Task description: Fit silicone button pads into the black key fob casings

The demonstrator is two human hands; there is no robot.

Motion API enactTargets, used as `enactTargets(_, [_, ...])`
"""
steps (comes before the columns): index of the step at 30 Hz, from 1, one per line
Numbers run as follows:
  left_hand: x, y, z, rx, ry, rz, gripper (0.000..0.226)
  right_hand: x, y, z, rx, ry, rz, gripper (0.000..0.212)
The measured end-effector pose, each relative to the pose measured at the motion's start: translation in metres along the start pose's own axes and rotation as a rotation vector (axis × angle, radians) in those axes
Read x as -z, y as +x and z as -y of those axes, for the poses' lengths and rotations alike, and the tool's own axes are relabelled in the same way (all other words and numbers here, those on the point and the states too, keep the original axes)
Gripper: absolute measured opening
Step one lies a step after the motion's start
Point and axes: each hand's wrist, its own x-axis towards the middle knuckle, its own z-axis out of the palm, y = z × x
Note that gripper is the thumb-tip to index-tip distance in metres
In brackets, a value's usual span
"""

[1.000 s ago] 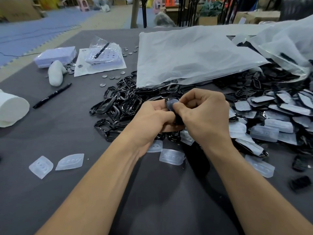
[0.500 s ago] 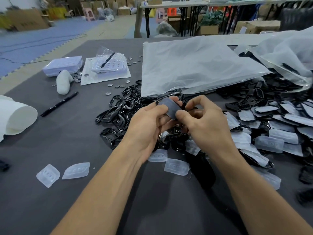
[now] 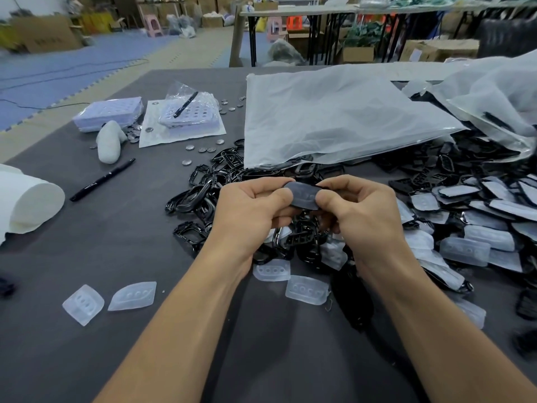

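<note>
Both hands hold one black key fob casing (image 3: 303,194) with a translucent silicone pad lying in it, above the pile of black casings (image 3: 209,196). My left hand (image 3: 250,210) grips its left end, thumb on top. My right hand (image 3: 360,210) pinches its right end with thumb and curled fingers. Loose silicone button pads lie on the dark table (image 3: 116,251): two at the near left (image 3: 132,296), two just below my wrists (image 3: 306,290), and several at the right (image 3: 465,250) among casings with pads in them.
A large clear plastic bag (image 3: 334,120) lies behind the pile. At the left lie a black pen (image 3: 101,180), a white roll (image 3: 29,203), a white glove (image 3: 109,145), trays of coin cells (image 3: 186,116) and scattered coin cells (image 3: 203,149).
The casing with its pad has turned from tilted to lying flat between my hands, and my hands have spread to its two ends. The camera has tilted up slightly.
</note>
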Motion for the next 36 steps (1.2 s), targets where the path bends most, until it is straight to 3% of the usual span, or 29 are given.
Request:
enactTargets(10, [-0.012, -0.003, -0.001, 0.000, -0.102, -0.064, 0.019, -0.002, -0.001, 0.000, 0.045, 0.046, -0.033, 0.015])
enactTargets(20, [-0.007, -0.004, 0.000, -0.038, 0.029, 0.007, 0.019, -0.001, -0.001, -0.001, 0.104, -0.071, -0.020, 0.019])
enactTargets(24, [-0.006, -0.003, 0.003, -0.068, 0.056, -0.030, 0.015, -0.001, 0.000, 0.000, 0.075, -0.026, 0.035, 0.007])
enactTargets(28, [-0.010, -0.004, 0.004, -0.058, 0.030, -0.044, 0.013, -0.002, -0.001, -0.001, 0.098, -0.115, 0.070, 0.024])
enactTargets(36, [-0.013, -0.007, 0.003, -0.077, 0.062, 0.035, 0.033, 0.003, -0.001, 0.002, 0.086, -0.096, 0.033, 0.021])
